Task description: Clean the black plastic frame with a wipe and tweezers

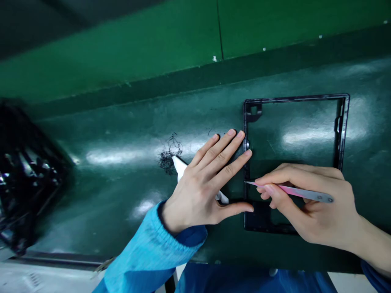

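Observation:
A black rectangular plastic frame (342, 122) lies flat on the dark green work surface (122, 191). My left hand (207, 183) lies flat with fingers stretched out, its fingertips pressing the frame's left edge. Under its palm lies a white pointed piece (179, 167). My right hand (314, 203) pinches pink-and-silver tweezers (302, 193), whose tip touches the inner side of the frame's left edge.
A tangle of thin black strands (168, 154) sits on the surface just left of my left hand. A blurred black stack of parts (24, 175) stands at the far left. A green wall (152, 44) rises behind the bench.

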Action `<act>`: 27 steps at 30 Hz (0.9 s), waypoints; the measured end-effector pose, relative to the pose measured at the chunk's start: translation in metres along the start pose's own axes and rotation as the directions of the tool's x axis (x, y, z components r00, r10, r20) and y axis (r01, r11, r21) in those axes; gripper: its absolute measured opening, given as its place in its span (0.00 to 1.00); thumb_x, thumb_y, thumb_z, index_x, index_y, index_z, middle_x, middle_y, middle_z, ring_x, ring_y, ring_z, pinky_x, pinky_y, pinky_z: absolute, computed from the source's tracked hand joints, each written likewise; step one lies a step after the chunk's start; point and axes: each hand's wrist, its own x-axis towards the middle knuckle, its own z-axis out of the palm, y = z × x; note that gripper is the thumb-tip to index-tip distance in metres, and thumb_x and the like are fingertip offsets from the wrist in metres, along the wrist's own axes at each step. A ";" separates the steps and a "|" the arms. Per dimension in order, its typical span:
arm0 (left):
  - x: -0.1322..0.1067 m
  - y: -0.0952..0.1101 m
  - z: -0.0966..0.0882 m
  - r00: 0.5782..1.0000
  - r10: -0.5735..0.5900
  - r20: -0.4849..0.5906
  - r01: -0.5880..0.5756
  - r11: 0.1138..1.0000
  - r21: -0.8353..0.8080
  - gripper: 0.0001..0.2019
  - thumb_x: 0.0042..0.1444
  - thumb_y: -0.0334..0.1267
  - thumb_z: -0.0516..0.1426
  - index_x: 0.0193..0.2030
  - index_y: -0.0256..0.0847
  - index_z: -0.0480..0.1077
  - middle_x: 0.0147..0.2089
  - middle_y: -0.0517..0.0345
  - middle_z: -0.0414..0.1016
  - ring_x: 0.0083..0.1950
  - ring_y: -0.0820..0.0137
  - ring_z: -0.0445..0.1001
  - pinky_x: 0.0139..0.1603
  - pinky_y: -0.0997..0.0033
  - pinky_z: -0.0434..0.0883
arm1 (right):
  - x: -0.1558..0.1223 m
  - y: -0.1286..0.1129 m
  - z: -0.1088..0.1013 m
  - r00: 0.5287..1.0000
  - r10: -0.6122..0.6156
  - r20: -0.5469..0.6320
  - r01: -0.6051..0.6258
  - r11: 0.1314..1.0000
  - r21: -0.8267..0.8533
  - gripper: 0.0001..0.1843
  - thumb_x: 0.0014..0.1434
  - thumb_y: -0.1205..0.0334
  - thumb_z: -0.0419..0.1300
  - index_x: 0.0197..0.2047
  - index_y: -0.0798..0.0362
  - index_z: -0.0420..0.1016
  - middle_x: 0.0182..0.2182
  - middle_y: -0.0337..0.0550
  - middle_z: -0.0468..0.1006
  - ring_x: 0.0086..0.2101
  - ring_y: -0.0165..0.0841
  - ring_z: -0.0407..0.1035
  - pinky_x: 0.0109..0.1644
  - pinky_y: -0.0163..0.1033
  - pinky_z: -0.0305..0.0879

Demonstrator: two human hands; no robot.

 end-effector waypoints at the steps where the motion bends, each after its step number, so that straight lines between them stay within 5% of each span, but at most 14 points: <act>1: 0.000 0.000 0.000 1.000 0.003 -0.003 -0.003 1.000 -0.001 0.46 0.65 0.66 0.63 0.75 0.28 0.65 0.79 0.27 0.62 0.84 0.46 0.55 0.84 0.42 0.53 | 0.000 0.000 0.000 1.000 -0.007 -0.005 0.007 1.000 0.008 0.08 0.70 0.73 0.64 0.47 0.54 0.84 0.33 0.37 0.84 0.29 0.28 0.79 0.32 0.36 0.77; 27: -0.001 0.000 0.000 1.000 0.003 -0.002 -0.003 1.000 -0.002 0.46 0.65 0.65 0.63 0.75 0.27 0.65 0.79 0.26 0.62 0.84 0.46 0.54 0.84 0.41 0.53 | -0.001 0.001 -0.001 1.000 -0.001 -0.009 0.001 1.000 0.013 0.08 0.70 0.73 0.64 0.48 0.56 0.83 0.34 0.38 0.85 0.31 0.27 0.79 0.33 0.35 0.78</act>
